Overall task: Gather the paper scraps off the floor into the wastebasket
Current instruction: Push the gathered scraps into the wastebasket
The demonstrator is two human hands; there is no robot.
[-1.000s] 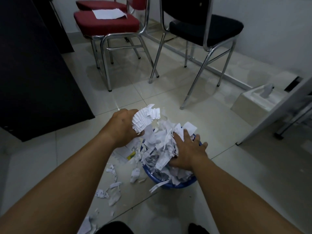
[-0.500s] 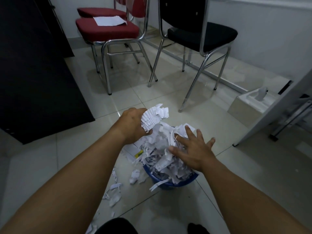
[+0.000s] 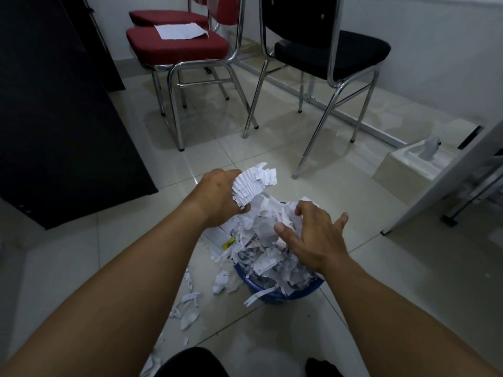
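Note:
A blue wastebasket [image 3: 275,294] stands on the tiled floor, heaped above its rim with white paper scraps [image 3: 268,248]. My left hand [image 3: 217,198] is closed on a bundle of shredded paper strips [image 3: 254,183], held over the far left side of the heap. My right hand [image 3: 313,235] hovers over the heap's right side, fingers spread and curled, holding nothing. More loose scraps [image 3: 187,308] lie on the floor to the left of the basket and toward my feet.
Two red chairs [image 3: 177,47], one with a sheet of paper on the seat, and a black chair [image 3: 332,53] stand beyond the basket. A dark cabinet [image 3: 54,118] fills the left. A white tissue box [image 3: 408,167] and a slanted white frame leg [image 3: 449,180] are at the right.
My right hand has lifted off the heap and opened. My left hand has risen slightly, still gripping the same bundle of strips.

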